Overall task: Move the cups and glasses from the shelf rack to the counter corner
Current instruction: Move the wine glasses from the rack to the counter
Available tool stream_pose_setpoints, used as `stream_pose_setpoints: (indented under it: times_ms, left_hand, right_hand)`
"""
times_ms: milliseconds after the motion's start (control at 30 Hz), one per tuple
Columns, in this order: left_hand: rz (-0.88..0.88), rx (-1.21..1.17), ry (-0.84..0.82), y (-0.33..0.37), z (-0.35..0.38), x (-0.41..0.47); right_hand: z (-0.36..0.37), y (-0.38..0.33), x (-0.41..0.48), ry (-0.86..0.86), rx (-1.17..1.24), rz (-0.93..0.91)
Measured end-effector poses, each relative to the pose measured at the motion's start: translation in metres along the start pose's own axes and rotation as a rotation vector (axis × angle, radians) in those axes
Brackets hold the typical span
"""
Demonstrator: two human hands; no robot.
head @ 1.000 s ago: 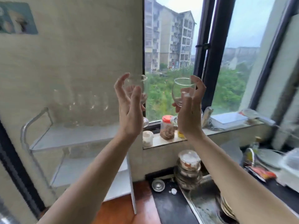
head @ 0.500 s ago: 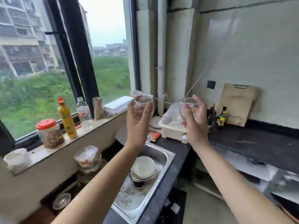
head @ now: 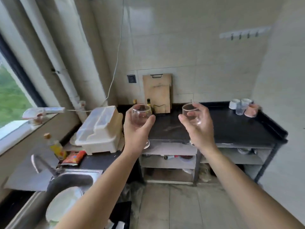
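Observation:
My left hand (head: pixel 137 129) grips a clear stemmed wine glass (head: pixel 141 114) by its bowl, its foot showing below my wrist. My right hand (head: pixel 198 128) grips a second clear wine glass (head: pixel 189 112) the same way. Both glasses are upright in the air in front of the black counter (head: pixel 231 128). At the counter's far right corner stand a white cup (head: pixel 234 104), a small clear glass (head: pixel 240 109) and a pinkish cup (head: pixel 250 110), close together. The shelf rack is out of view.
A white dish drainer box (head: pixel 99 129) sits at the left of the counter, beside a steel sink (head: pixel 72 179) with a white plate (head: pixel 63 204). A wooden cutting board (head: pixel 157 92) leans on the back wall with small bottles (head: pixel 148 103). Shelves lie under the counter.
The view has swung right from the window and rack past the sink to the black counter. Both hands still hold the wine glasses, now in front of the counter.

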State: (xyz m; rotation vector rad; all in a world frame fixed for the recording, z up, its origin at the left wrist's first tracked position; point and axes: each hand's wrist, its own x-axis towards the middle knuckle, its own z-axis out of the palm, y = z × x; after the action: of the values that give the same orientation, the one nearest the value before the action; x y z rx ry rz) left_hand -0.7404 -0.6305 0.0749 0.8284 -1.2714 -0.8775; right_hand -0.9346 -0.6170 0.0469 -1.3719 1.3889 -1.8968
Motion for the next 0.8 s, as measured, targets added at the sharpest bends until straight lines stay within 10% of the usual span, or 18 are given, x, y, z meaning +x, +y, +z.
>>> stream_pose_setpoints:
  times_ms: [800]
  left_hand:
    - [-0.140, -0.232, -0.569, -0.192, 0.425, 0.255]
  right_hand:
    - [-0.224, 0.165, 0.324, 0.519, -0.276, 0.127]
